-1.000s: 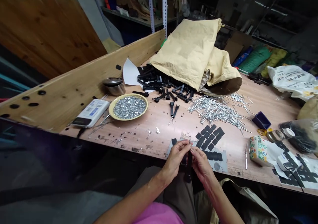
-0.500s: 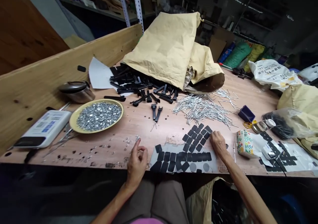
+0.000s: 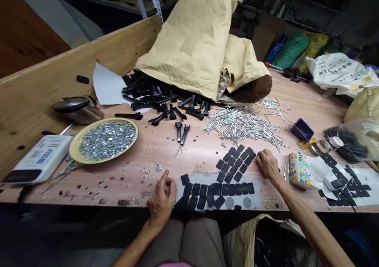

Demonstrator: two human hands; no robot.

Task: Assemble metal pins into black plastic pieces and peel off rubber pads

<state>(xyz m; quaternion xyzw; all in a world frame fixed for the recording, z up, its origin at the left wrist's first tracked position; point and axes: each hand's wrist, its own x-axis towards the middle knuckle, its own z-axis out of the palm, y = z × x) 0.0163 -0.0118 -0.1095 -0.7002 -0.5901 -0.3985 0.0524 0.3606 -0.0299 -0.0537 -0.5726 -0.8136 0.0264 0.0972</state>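
Observation:
My left hand [image 3: 162, 198] rests at the table's near edge, fingers curled in a loose pinch; I cannot make out anything in it. It lies just left of a grey sheet [image 3: 254, 196] covered with several black rubber pads [image 3: 233, 166]. My right hand [image 3: 268, 163] lies knuckles up on the table at the right end of the pads, fingers bent down onto them. Beyond are a heap of thin metal pins [image 3: 242, 125] and a pile of black plastic parts [image 3: 162, 99] spilling from a tan paper sack [image 3: 192, 42].
A yellow dish of small silver pieces [image 3: 103, 139], a steel pot [image 3: 77, 108] and a white box [image 3: 38, 158] stand at the left by a wooden side board [image 3: 59, 85]. A flowered tin [image 3: 299, 168], blue tray [image 3: 301, 129] and bags lie right.
Both hands let go of the black part held at my lap and moved apart onto the table. The right hand reached to the pads; the view dropped lower and closer.

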